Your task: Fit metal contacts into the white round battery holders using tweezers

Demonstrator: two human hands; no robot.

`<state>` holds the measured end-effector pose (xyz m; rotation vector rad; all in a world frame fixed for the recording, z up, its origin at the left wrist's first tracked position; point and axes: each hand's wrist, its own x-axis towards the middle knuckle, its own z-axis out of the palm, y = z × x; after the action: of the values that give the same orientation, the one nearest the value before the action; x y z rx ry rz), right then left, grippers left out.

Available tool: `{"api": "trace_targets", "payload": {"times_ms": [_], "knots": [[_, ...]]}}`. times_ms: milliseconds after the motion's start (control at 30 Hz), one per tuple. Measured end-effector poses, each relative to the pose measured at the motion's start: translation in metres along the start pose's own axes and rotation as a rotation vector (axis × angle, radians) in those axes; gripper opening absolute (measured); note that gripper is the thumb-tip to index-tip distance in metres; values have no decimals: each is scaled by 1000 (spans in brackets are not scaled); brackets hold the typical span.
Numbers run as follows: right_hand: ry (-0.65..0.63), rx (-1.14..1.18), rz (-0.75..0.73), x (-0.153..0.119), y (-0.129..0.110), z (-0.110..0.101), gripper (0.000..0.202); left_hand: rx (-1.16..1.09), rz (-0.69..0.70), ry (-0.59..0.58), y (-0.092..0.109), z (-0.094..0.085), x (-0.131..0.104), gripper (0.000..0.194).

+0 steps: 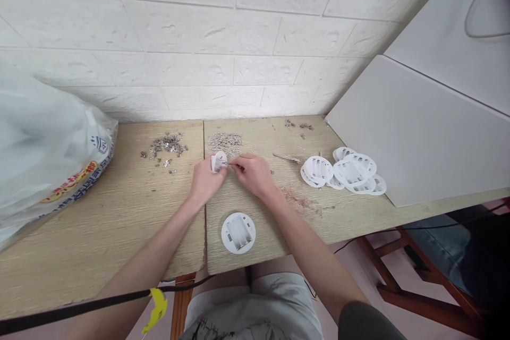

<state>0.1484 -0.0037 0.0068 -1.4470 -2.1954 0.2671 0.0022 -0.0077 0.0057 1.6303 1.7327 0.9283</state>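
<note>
My left hand (pixel 205 183) is closed around a white round plastic battery holder (pixel 218 163), held tilted up just above the table. At its right edge, the fingers of my right hand (pixel 255 172) pinch something thin and small (pixel 229 164), too little to name. Just behind both hands lies a pile of small shiny metal pieces (pixel 226 143). Nearer to me, between my forearms, another white battery holder (pixel 239 233) rests flat, with long slots across its middle.
Several white battery holders (pixel 354 170) lie overlapped at the right, beside a thin stick (pixel 287 158). More metal pieces (pixel 168 145) are heaped at the left. A big plastic bag (pixel 51 154) fills the left end. Grey panels (pixel 422 127) stand right; a black cable (pixel 99 303) crosses in front.
</note>
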Motion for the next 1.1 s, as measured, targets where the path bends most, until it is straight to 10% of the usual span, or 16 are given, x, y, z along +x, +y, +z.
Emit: {"api": "trace_targets", "payload": {"times_ms": [1100], "knots": [[-16, 9, -1, 0, -2, -3, 23, -3, 25, 1, -2, 1, 0, 9]]}}
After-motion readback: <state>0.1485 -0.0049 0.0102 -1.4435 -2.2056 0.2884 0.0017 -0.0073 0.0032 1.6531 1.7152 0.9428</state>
